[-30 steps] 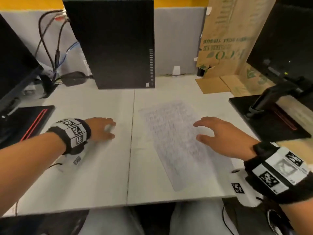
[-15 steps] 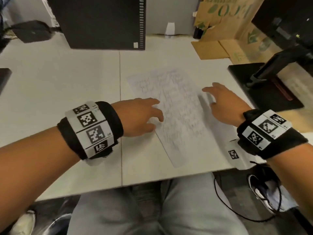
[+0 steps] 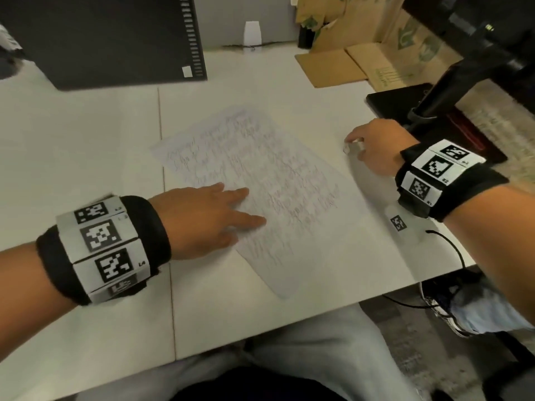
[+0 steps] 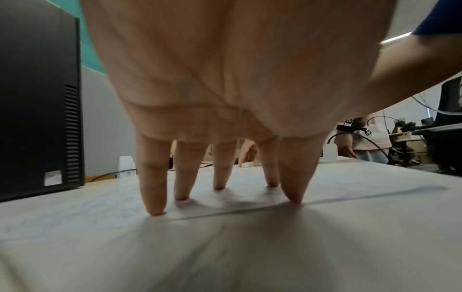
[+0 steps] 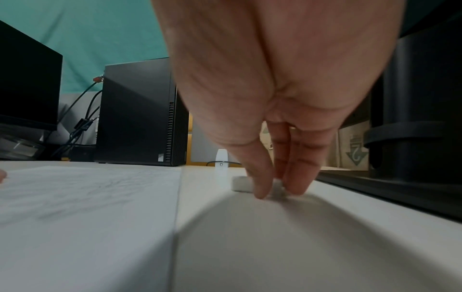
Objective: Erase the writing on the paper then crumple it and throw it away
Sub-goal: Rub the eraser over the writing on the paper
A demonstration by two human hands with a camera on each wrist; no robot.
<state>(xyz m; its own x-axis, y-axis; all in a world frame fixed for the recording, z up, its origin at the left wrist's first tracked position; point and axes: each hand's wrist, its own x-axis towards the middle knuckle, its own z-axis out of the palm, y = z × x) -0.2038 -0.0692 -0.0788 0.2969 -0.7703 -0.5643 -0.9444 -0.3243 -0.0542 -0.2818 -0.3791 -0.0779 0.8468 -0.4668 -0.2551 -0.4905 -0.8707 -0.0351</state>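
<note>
The head view looks steeply down from above the seated person onto the white tabletop [image 3: 86, 146]. Each wrist view sits low, nearly skimming that tabletop, looking forward under the palm. All three share the black computer tower [image 3: 101, 39] at the back, and probably the written paper [image 3: 260, 175], blurred from below.

Your left hand [image 3: 202, 218] is no longer resting on the bare desk [image 3: 86, 140]; it is now pressing straight fingers [image 4: 152, 197] onto the paper [image 3: 283, 180]. Your right hand [image 3: 376, 146] is leaving the sheet and is now pinching the small white eraser [image 5: 241, 183] beside it.
</note>
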